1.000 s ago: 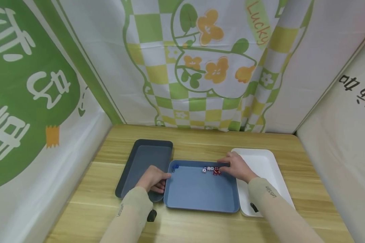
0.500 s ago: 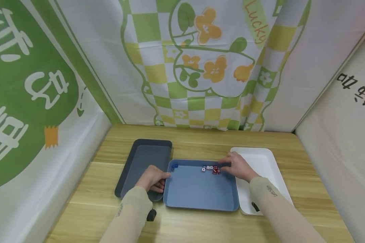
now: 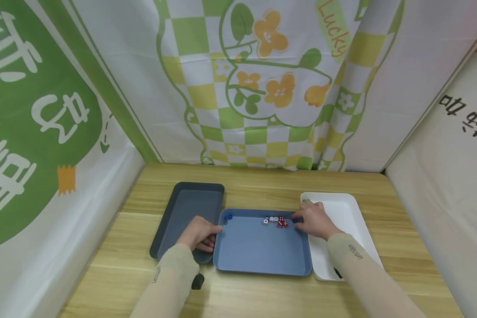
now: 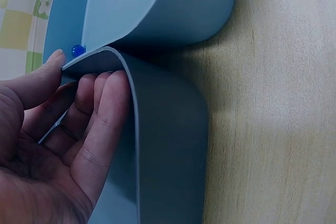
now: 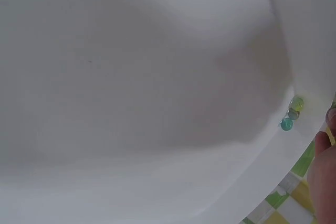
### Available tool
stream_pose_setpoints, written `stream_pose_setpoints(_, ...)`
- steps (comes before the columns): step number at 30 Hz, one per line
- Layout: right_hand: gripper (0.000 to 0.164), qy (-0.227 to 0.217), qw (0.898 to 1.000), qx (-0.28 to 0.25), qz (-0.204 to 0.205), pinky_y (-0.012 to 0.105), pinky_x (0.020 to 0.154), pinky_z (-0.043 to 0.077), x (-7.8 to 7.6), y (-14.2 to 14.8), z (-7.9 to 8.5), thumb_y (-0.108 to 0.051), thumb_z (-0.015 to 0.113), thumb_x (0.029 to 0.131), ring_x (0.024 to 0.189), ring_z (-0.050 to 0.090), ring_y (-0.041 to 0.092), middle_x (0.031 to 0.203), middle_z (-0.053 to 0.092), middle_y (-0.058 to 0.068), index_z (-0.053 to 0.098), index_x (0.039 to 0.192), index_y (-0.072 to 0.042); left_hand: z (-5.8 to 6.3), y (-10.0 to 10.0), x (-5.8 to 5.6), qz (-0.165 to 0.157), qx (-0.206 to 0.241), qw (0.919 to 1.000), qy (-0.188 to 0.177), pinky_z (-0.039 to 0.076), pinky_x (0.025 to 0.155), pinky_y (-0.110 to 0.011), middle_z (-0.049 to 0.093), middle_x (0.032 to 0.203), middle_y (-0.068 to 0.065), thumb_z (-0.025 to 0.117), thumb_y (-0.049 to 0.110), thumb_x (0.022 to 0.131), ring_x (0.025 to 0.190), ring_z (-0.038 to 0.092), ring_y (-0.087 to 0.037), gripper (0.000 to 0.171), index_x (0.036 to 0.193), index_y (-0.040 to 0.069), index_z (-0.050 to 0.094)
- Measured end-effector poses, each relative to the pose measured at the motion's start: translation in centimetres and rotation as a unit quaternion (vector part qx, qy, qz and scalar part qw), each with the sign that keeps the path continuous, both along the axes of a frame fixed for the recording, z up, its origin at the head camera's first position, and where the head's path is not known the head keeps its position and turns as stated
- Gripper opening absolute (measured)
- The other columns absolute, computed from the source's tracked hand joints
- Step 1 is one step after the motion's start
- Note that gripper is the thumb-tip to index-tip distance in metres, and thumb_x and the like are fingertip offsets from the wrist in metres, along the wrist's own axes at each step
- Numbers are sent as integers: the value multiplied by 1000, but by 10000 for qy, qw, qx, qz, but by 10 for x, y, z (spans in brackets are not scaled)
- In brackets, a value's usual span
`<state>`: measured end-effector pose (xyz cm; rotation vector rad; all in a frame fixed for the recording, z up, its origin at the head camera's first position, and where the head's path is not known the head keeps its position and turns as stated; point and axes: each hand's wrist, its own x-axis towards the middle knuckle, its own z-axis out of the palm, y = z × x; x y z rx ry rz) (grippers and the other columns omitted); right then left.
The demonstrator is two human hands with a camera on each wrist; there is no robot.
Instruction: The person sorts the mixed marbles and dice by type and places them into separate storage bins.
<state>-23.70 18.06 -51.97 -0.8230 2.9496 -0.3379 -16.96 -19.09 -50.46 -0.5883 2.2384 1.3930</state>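
My left hand (image 3: 200, 234) pinches the meeting rims of the dark grey tray (image 3: 177, 194) and the blue tray (image 3: 258, 260), the thumb over the top and curled fingers against the dark wall. Small blue marbles (image 3: 229, 217) lie in the blue tray's back left corner; one blue marble (image 4: 78, 51) shows beside the thumb in the left wrist view. My right hand (image 3: 314, 220) hovers at the blue tray's back right corner, thumb and forefinger apart. Just left of its fingertips sit several red dice (image 3: 281, 223), with several white dice (image 3: 271, 219) beside them.
A white tray (image 3: 347, 212) stands right of the blue one, partly under my right forearm. Three greenish glass marbles (image 5: 293, 114) lie in its corner. All trays rest on a wooden table (image 3: 262, 185), with a patterned curtain (image 3: 270, 145) behind it.
My right hand has drawn back to the right, away from the red dice, uncovering the marbles in the white tray's corner. My left hand stays at the tray rims. The view shifts slightly.
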Motion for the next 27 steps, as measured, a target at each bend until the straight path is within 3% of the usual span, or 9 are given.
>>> stream_pose_setpoints(9, 19, 250, 9996, 161, -12, 48, 89, 39, 2, -1, -1, -21, 86, 82, 89, 55, 19, 85, 60, -5, 82, 99, -16, 1, 0, 2, -15, -1, 10000, 32, 62, 58, -38, 67, 74, -14, 75, 26, 95, 60, 67, -22, 32, 94, -5, 71)
stream_pose_setpoints(27, 12, 756, 9967, 299, 46, 45, 82, 42, 5, -6, -4, -14, 86, 80, 88, 56, 21, 83, 63, -4, 82, 91, -16, 1, 0, 2, -55, -9, 10000, 64, 62, 57, -38, 67, 72, -14, 74, 26, 96, 59, 67, -21, 32, 92, -6, 72)
